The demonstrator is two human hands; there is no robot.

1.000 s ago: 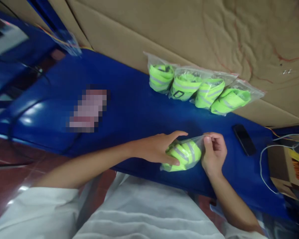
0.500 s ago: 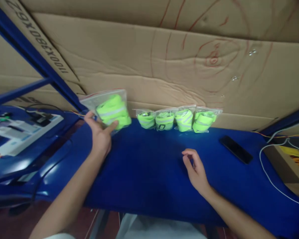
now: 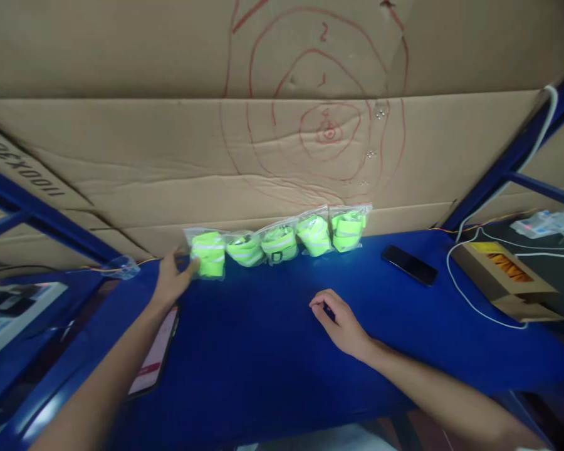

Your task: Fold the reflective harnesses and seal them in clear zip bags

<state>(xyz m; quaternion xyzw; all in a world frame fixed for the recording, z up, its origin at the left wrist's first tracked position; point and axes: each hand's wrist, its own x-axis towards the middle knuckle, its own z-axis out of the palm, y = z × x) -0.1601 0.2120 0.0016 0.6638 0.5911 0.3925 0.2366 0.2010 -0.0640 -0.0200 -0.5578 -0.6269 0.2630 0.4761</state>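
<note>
My left hand [image 3: 173,277] is at the left end of a row of clear zip bags, its thumb and fingers closed on the left edge of the leftmost bag [image 3: 208,254]. That bag holds a folded neon-yellow band with pale reflective stripes and stands against the cardboard. Several similar bags follow to its right, among them one with a black buckle [image 3: 279,244] and, at the far end, the rightmost bag [image 3: 348,230]. My right hand [image 3: 341,322] rests over the blue tabletop [image 3: 244,351], fingers curled toward the thumb, with nothing visible in them.
A dark phone [image 3: 410,265] lies right of the bags; a lit phone [image 3: 157,354] is partly under my left forearm. An open cardboard box [image 3: 507,275] and a white cable [image 3: 470,313] are at right. A cardboard wall [image 3: 169,156] stands behind, blue frame posts at both sides.
My left hand has lowered the bag from the air to the left end of the row. The view has turned left to right, and my right hand keeps its curled pose.
</note>
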